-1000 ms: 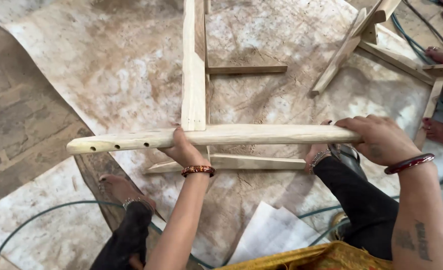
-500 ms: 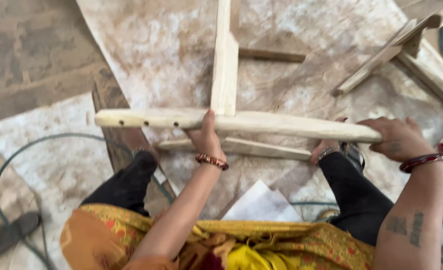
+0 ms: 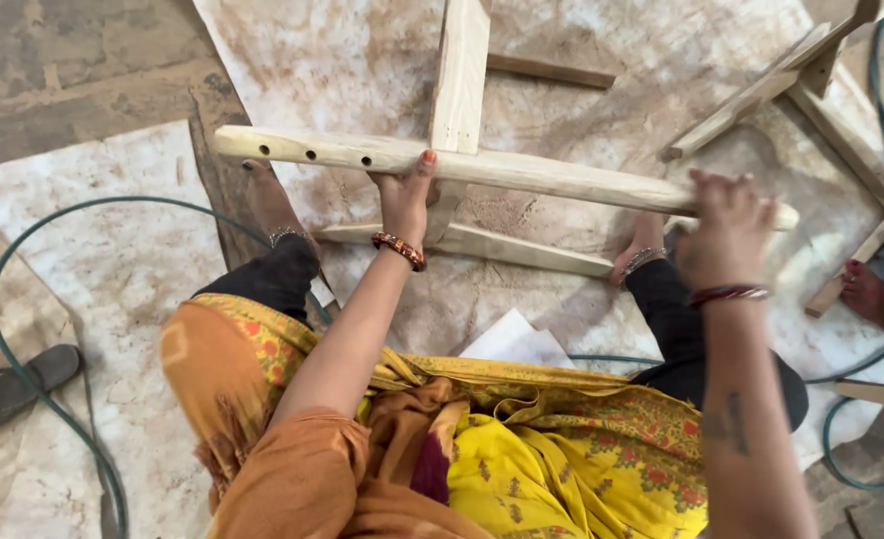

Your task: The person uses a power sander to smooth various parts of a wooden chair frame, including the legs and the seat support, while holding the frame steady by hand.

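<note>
Stained floor sheet [image 3: 661, 70] spread under me, pale and brown-blotched. Wooden frame [image 3: 459, 70] lies on it between my feet; upright board runs away from me, lower rail [image 3: 522, 250] crosses near my ankles. Long wooden rail [image 3: 522, 170] with three drilled holes near its left end held across frame, slightly tilted. My left hand [image 3: 405, 200] cupped under rail at middle, fingers wrapped up onto it. My right hand [image 3: 726, 230] clamped over rail's right end, blurred. Green hose [image 3: 7, 250] loops at left beside dark sandal [image 3: 12, 384].
</note>
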